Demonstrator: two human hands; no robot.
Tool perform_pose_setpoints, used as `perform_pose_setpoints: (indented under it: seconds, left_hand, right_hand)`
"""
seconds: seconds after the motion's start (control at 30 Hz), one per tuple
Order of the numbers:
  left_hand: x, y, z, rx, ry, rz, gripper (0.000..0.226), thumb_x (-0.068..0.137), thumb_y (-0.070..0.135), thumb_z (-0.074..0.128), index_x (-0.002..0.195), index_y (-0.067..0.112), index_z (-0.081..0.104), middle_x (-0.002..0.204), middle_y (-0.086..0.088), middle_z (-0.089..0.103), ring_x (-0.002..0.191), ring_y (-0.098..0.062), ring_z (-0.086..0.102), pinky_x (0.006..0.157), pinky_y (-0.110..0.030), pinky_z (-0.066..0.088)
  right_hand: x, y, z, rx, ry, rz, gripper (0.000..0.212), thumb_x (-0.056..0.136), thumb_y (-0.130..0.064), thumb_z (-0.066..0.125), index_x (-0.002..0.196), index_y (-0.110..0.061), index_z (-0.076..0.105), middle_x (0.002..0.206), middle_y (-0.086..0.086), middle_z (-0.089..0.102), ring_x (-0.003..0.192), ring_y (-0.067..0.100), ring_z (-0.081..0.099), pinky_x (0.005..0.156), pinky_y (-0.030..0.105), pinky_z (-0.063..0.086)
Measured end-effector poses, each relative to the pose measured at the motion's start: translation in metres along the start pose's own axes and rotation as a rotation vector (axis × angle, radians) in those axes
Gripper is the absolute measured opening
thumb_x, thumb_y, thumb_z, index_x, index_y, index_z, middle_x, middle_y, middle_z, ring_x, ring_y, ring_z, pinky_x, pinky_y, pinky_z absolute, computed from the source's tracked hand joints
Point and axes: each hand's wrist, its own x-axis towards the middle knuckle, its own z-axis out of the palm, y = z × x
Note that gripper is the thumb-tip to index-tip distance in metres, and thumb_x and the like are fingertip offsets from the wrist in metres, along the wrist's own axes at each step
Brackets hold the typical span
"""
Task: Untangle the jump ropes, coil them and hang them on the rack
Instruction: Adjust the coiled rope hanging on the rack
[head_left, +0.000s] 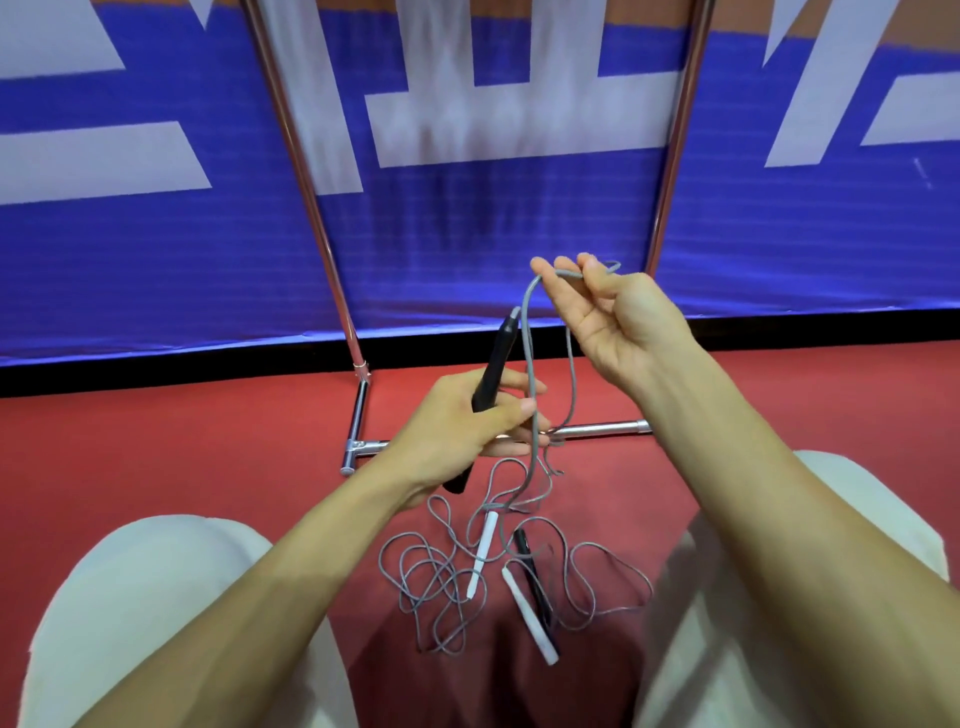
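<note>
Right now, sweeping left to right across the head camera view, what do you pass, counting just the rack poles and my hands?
Rack's left pole → left hand gripping a black handle → right hand pinching the grey rope → rack's right pole.

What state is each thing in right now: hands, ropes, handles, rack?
Left hand: grips a black handle, tilted upward.
Right hand: pinches a raised loop of rope.
Rope: one part lifted, the rest tangled on the floor.
White handles: lying in the tangle.
Second black handle: lying beside a white one.
Rack: standing, no rope hung on its visible bars.
</note>
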Motion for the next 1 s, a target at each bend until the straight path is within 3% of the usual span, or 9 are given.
perform_pose_setpoints:
  seconds: [0.1,0.27,0.33,0.4,0.5,0.63,0.77,0.87,1.0]
  left_hand:
    - [-0.001,0.003,0.001,-0.088,0.103,0.029,0.012,0.097,0.005,0.055,0.100,0.010,0.065,0.080,-0.008,0.074,0.080,-0.027,0.074,0.073,-0.033,0.061]
    - [0.001,0.017,-0.008,-0.406,0.333,0.135,0.010,0.099,0.004,0.051,0.099,0.007,0.060,0.082,-0.011,0.074,0.081,-0.028,0.074,0.069,-0.032,0.061]
    - [0.003,0.024,-0.017,-0.577,0.408,0.149,0.008,0.099,0.003,0.049,0.099,0.006,0.056,0.082,-0.011,0.074,0.081,-0.027,0.074,0.069,-0.032,0.061]
    - [0.003,0.029,-0.025,-0.744,0.461,0.162,0.006,0.100,0.002,0.048,0.099,0.004,0.054,0.083,-0.013,0.073,0.081,-0.027,0.074,0.069,-0.032,0.061]
    - [0.002,0.032,-0.039,-0.921,0.492,0.183,0.006,0.100,0.002,0.047,0.104,0.002,0.051,0.092,-0.016,0.072,0.084,-0.029,0.074,0.071,-0.034,0.061]
    - [-0.001,0.034,-0.048,-1.071,0.483,0.167,0.007,0.099,0.001,0.048,0.097,0.001,0.055,0.094,-0.016,0.074,0.089,-0.030,0.074,0.078,-0.036,0.061]
    - [-0.001,0.033,-0.047,-1.063,0.501,0.169,0.013,0.099,0.005,0.050,0.089,0.001,0.057,0.094,-0.017,0.074,0.090,-0.028,0.073,0.078,-0.035,0.061]
    - [0.002,0.029,-0.049,-0.862,0.524,0.152,0.010,0.100,0.006,0.048,0.106,0.002,0.056,0.105,-0.020,0.071,0.094,-0.027,0.073,0.079,-0.033,0.060]
    - [0.004,0.020,-0.040,-0.432,0.450,0.019,0.015,0.096,0.003,0.053,0.106,0.009,0.062,0.107,-0.013,0.072,0.099,-0.021,0.071,0.087,-0.032,0.057]
  right_hand:
    - [0.002,0.002,-0.005,-0.152,-0.003,-0.022,0.010,0.097,0.000,0.047,0.090,0.004,0.053,0.095,0.027,0.062,0.077,0.036,0.070,0.072,0.039,0.060]
    - [0.005,0.014,-0.012,-0.589,-0.044,-0.025,0.015,0.099,-0.013,0.049,0.093,-0.002,0.058,0.094,0.017,0.067,0.078,0.029,0.071,0.070,0.032,0.060]
    - [0.003,0.023,-0.012,-0.891,-0.098,-0.010,0.011,0.097,-0.006,0.047,0.095,-0.006,0.059,0.095,0.015,0.068,0.077,0.026,0.070,0.070,0.031,0.058]
    - [0.002,0.032,-0.013,-1.134,-0.188,0.056,0.024,0.092,0.008,0.042,0.098,-0.007,0.059,0.095,0.015,0.068,0.075,0.022,0.067,0.072,0.029,0.056]
    - [-0.002,0.045,-0.016,-1.336,-0.426,0.251,0.033,0.088,0.014,0.040,0.098,-0.008,0.063,0.099,0.010,0.067,0.085,0.021,0.064,0.081,0.031,0.052]
    - [-0.010,0.061,-0.018,-1.409,-0.499,0.365,0.011,0.097,-0.008,0.050,0.090,-0.011,0.059,0.094,0.009,0.065,0.077,0.025,0.064,0.069,0.029,0.058]
    - [-0.001,0.063,-0.021,-1.440,-0.287,0.109,0.016,0.097,-0.007,0.051,0.082,-0.009,0.055,0.079,0.012,0.069,0.061,0.031,0.067,0.067,0.039,0.060]
    - [0.002,0.054,-0.017,-1.263,-0.173,-0.044,0.015,0.096,-0.008,0.053,0.082,-0.009,0.055,0.078,0.014,0.070,0.055,0.030,0.067,0.062,0.037,0.061]
    - [0.000,0.038,-0.008,-0.920,-0.083,-0.166,0.013,0.097,-0.004,0.050,0.084,-0.006,0.054,0.071,0.012,0.066,0.048,0.021,0.066,0.051,0.026,0.057]
